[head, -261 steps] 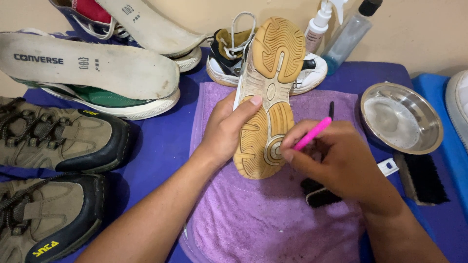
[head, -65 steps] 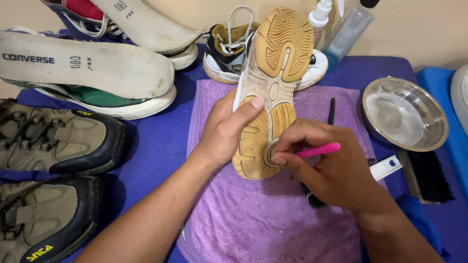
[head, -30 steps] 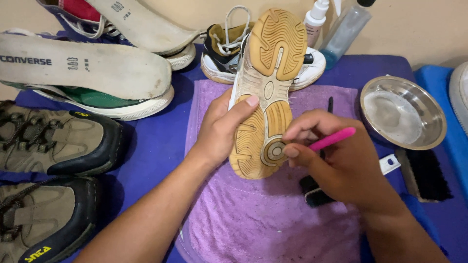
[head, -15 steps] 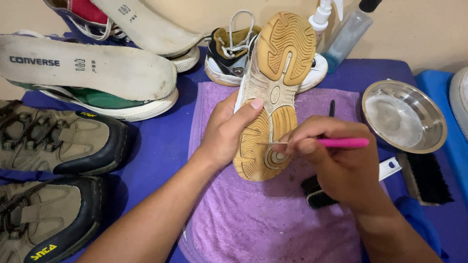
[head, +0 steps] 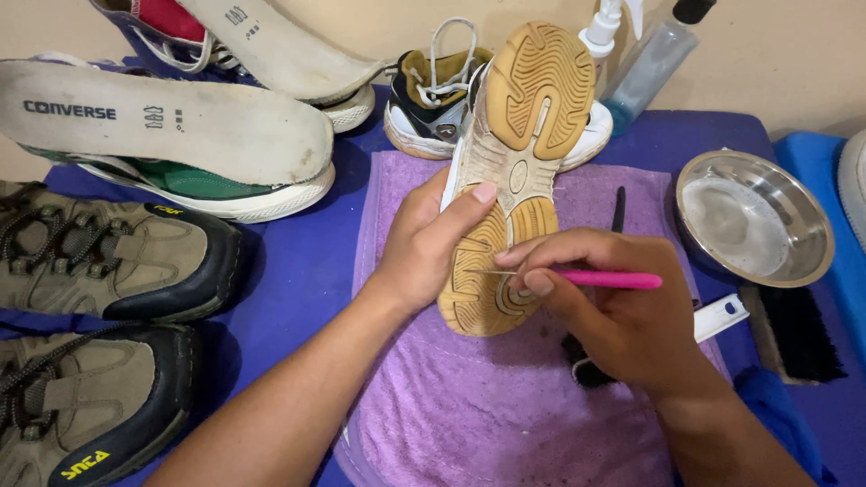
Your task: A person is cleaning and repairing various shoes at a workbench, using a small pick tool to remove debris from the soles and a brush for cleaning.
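Pinching a pink-handled metal pick [head: 606, 280], the right hand [head: 622, 316] points its tip leftward into the tan gum-rubber sole of the white sneaker [head: 510, 171], whose long axis runs away from the person over the purple towel [head: 469, 415]; left hand [head: 424, 248] grips its edge.

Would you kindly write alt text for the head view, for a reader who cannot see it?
The left hand steadies an upturned shoe on a purple towel while the right hand works a pink-handled pick into its tan sole; other shoes lie left, a steel bowl right.
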